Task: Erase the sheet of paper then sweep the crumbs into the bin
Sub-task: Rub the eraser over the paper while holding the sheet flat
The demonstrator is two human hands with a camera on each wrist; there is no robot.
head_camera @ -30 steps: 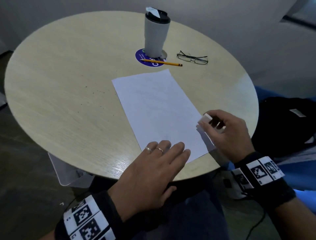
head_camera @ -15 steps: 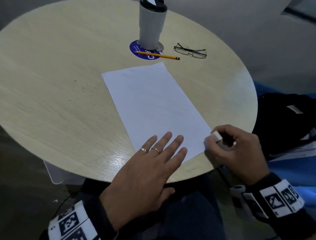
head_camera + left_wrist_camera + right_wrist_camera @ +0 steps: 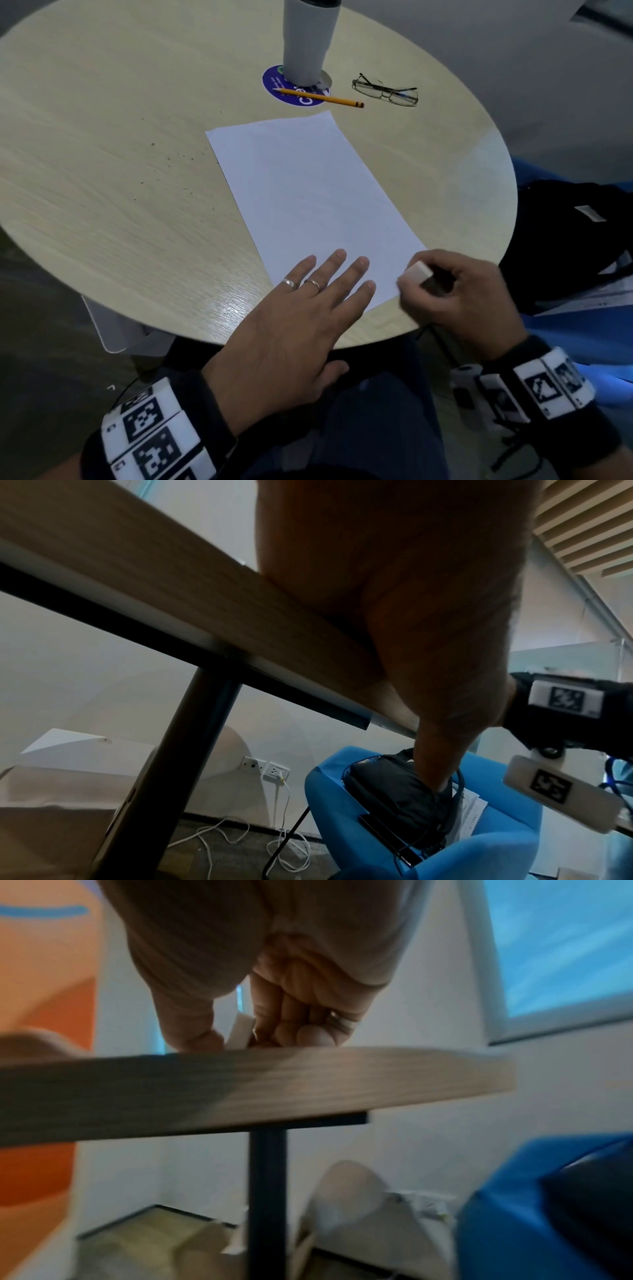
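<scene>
Both hands nearer than before: left hand [image 3: 294, 329] flat on paper [image 3: 308, 202]; right hand [image 3: 459, 294] pinching eraser [image 3: 418, 274].

Far side of counter [image 3: 102, 205] blocked by tall grey tumbler [image 3: 310, 41] on a blue round sticker [image 3: 294, 89], w/ pencil [image 3: 320, 98] lying across the sticker's near edge and glasses [image 3: 387, 91] just right of it. Sheet of paper [image 3: 308, 205] runs diagonally down the middle; left hand [image 3: 291, 329] lies flat on its near corner, right hand [image 3: 459, 294] w/ eraser [image 3: 418, 273] at the near-right edge. Wide bare stretch on counter's left, only scattered crumbs [image 3: 168, 159]. Right strip betw. paper and rim open.
</scene>
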